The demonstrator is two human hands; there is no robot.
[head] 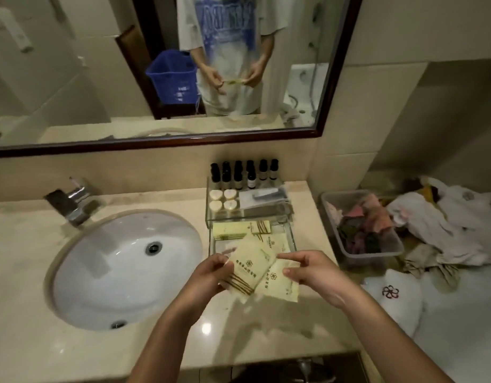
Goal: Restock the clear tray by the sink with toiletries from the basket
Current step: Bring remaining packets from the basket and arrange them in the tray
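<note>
Step in hand, judged: sorting two yellow sachets ahead of loading into clear tray (293, 239).
- Left hand (211, 275) pinching upper sachet (252, 268) at its left edge.
- Right hand (308, 269) pinching lower sachet (279, 286) at its upper right edge.
- Sachets overlapping, hovering above counter (156, 349), just in front of tray, right of sink (122, 266).
- Tray's front compartment already holding similar packets (239, 230).

Next move probably calling for: separating pair, lowering each flat into front compartment, clearing front wall.

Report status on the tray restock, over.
Left hand grips one yellow packet, right hand pinches second packet. Clear tray ahead, packets already in front section. Nothing in the way.
</note>
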